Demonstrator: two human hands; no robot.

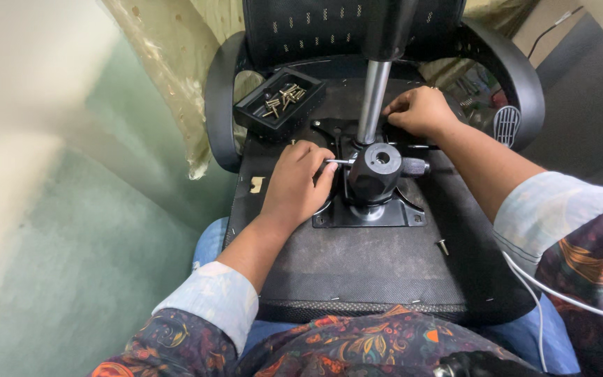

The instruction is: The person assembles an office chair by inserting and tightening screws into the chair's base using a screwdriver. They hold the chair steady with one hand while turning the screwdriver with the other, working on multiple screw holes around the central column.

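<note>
- Two hands are working on the underside of an overturned office chair (385, 265), which is lying seat-bottom-up across the person's lap with its backrest (301, 28) leaning away.
- The left hand (294, 185) is curling around a thin metal key (340, 162), fingers closed on it, and is pressing its tip in at the left side of the black tilt mechanism (375, 174).
- The right hand (420, 112) is resting with fingers bent down on the far end of the mechanism plate (368, 216), near the right armrest (518, 84); I cannot tell whether it is pinching a screw or only steadying the plate.
- The mechanism is sitting flat and squared on the seat bottom, and the gas-lift cylinder (373, 98) is rising from its middle, so the placing looks finished.
- The near corner holes of the plate are looking bare, as far as I can see, so the fastening seems only partly under way.
- One loose screw (443, 246) is lying on the seat bottom just beside the plate's near right corner, apart from it.
- Many more screws (282, 96) are waiting in a small black tray (259, 115) on the far left of the seat, so plenty appears left to fit.
</note>
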